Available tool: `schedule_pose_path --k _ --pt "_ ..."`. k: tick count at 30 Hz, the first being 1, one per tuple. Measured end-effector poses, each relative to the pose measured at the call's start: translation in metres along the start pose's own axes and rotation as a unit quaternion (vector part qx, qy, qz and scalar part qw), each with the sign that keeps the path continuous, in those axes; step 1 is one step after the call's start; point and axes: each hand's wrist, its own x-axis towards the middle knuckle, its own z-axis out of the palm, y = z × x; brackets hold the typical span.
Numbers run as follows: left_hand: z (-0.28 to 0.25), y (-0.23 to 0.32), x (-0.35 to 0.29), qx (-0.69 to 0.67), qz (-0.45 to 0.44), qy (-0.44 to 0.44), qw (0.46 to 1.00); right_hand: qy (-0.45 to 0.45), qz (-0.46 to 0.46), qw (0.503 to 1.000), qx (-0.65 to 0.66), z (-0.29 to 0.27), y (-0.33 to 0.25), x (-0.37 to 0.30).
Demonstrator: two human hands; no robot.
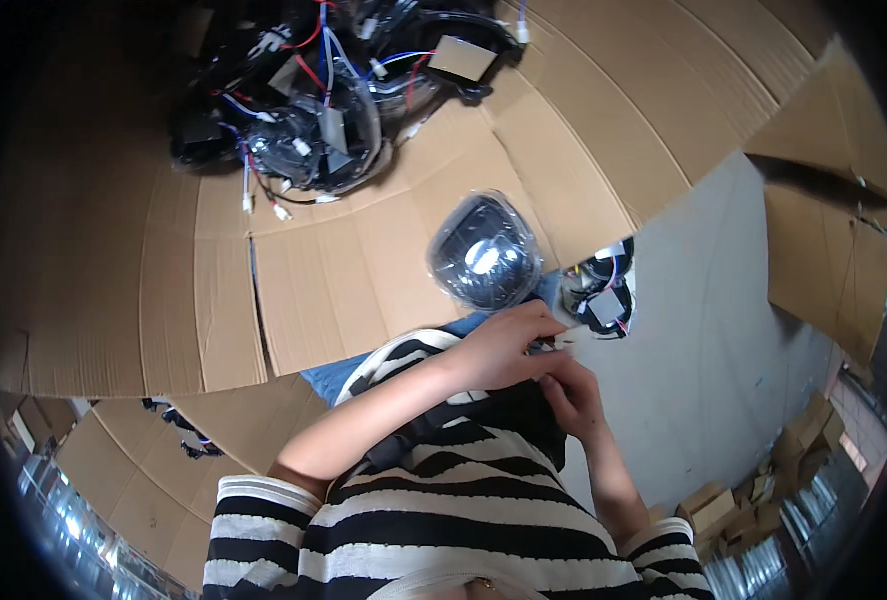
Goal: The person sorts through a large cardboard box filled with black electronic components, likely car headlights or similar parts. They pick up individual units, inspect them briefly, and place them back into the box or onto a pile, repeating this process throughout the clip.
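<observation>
My left hand reaches across my front, its fingers closed at the tips. Against its fingertips is my right hand, curled with fingers bent inward. Between them shows a small dark and white piece, too small and covered to name. Just beyond my left hand, a glossy black rounded part in clear plastic wrap lies on the cardboard. Close to my fingers, but lower down, is a black part with coloured wires and a grey square patch.
Cardboard sheeting covers the surface before me. A heap of black wired parts in plastic lies at the far left. An open cardboard box stands at the right, above grey floor. Cartons and clear-wrapped goods sit lower right.
</observation>
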Motion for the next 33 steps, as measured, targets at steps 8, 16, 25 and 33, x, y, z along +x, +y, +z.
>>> schedule_pose_path --k 8,16,25,33 --pt "-0.012 -0.002 0.003 -0.167 -0.095 -0.086 0.978 -0.038 -0.007 0.999 -0.001 -0.022 -0.022 0.004" --pt "-0.032 -0.009 -0.004 -0.175 -0.056 -0.18 0.966 -0.134 0.013 0.989 0.062 -0.053 -0.046 0.024" --pt "-0.036 -0.001 -0.008 -0.186 -0.073 -0.181 0.963 -0.106 -0.058 0.992 -0.028 -0.05 -0.052 0.026" --pt "-0.035 0.011 -0.005 -0.039 -0.075 -0.184 0.979 -0.082 -0.02 0.992 -0.09 -0.049 -0.06 0.021"
